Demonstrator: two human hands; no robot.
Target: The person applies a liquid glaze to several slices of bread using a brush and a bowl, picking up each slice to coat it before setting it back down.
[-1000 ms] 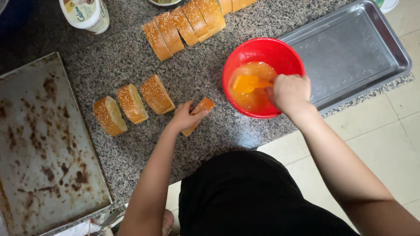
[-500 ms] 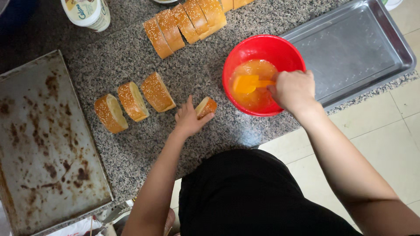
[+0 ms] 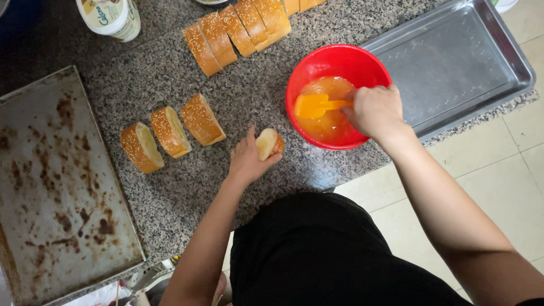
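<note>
Left hand [image 3: 246, 158] has its fingers closed around one bread slice [image 3: 268, 144], cut face turned up and tilted toward the bowl, lifted just off the table [image 3: 170, 68]. Thumb sits under the crust, other fingers on the far side, so the soft face stays clear, probably to take a coating.

Right hand [image 3: 377, 110] is fisted tight on the handle of an orange spatula [image 3: 315, 105]. The blade lies in the orange liquid inside the red bowl [image 3: 334, 59], just left of the knuckles. The bowl sits between the two hands, near the held slice: short carry from blade to bread.

Three sesame slices [image 3: 170, 131] stand in a row well left of the left fingers, next to a stained baking sheet [image 3: 51, 198]. More uncut-side-up slices [image 3: 238, 31] are lined up beyond the fingers. A clean metal tray [image 3: 453, 62] is just right of the bowl, touching or nearly so; can't tell which.
</note>
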